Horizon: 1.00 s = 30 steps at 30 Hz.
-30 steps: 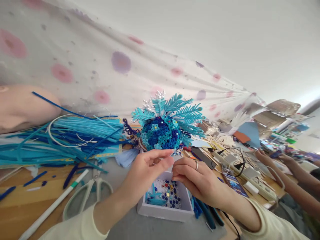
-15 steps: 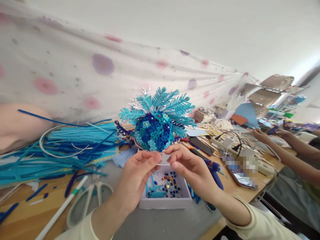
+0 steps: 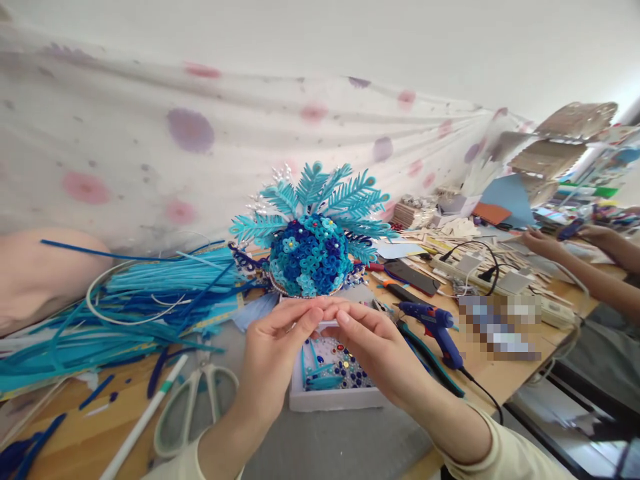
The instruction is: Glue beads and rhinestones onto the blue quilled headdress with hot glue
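Observation:
My left hand (image 3: 280, 347) and my right hand (image 3: 373, 340) meet fingertip to fingertip above a white box (image 3: 335, 400). Both are closed in a pinch; whatever lies between the fingers is too small or hidden to make out. Blue and red beads, gems and light-blue chenille pieces fill the box, partly covered by my right hand. Just beyond my fingers stands a round headpiece (image 3: 310, 257), thickly set with small blue flowers and beads. Turquoise feather-shaped leaves (image 3: 313, 187) and white pearly sprays fan out from its top.
Blue chenille stems (image 3: 165, 273) are heaped at left, near white-handled scissors (image 3: 190, 407) and a white stick (image 3: 145, 420). At right lie a blue glue gun (image 3: 433, 327), pliers (image 3: 430, 360) and a power strip (image 3: 505, 287). A co-worker's arms (image 3: 575, 263) reach in at far right.
My hands were apart at first; now their fingertips have come together. The view has shifted, bringing the glue gun fully into sight at right.

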Motion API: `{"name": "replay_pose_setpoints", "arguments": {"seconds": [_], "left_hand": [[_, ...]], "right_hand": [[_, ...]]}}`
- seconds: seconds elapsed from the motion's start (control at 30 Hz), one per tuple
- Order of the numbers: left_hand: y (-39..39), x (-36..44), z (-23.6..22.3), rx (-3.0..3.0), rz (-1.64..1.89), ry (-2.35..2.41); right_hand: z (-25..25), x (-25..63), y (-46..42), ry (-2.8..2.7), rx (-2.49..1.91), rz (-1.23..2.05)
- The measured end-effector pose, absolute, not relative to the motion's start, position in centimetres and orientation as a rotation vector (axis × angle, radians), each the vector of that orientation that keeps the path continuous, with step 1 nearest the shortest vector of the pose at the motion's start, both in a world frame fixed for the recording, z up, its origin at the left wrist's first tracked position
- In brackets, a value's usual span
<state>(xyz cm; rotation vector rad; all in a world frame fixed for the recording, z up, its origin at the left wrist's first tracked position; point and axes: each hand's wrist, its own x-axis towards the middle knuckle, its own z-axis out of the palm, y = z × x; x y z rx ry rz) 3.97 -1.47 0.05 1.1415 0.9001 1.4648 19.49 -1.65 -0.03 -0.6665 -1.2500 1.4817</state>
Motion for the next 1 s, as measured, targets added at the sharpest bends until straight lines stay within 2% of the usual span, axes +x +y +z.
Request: {"name": "replay_pose_setpoints", "arguments": {"seconds": [0.3,0.43,0.57,0.7,0.8,0.9,1.0], "left_hand": [[-0.6,3.6,-0.8,1.389,1.538,1.101],[0.7,2.1,-0.1,1.243,1.632,0.961],[1.9,-0.8,2.6,1.130,1.764,0.822],[2.4,-2.8,4.7,1.089,1.874,0.845],[2.1,-2.5,5.0,1.096,1.786,0.837],[1.4,-1.6,4.8,1.164,1.613,0.763],[0.5,-1.7,4.5,1.329,1.158,0.709]], "right_hand": [[-0.7,20.0,-2.2,-0.984,-0.630,1.773],[-0.8,21.1,-1.7,-0.927,-0.719,1.667],[-0.6,22.1,-1.1,-0.899,-0.740,1.570],[-0.5,22.3,-0.6,-1.185,-0.877,1.216],[0.2,20.9,0.2,-1.538,-0.956,0.862],[1.3,18.1,1.9,-1.815,-1.020,0.718],[1.6,15.8,4.0,-1.978,-1.076,0.622]]}}
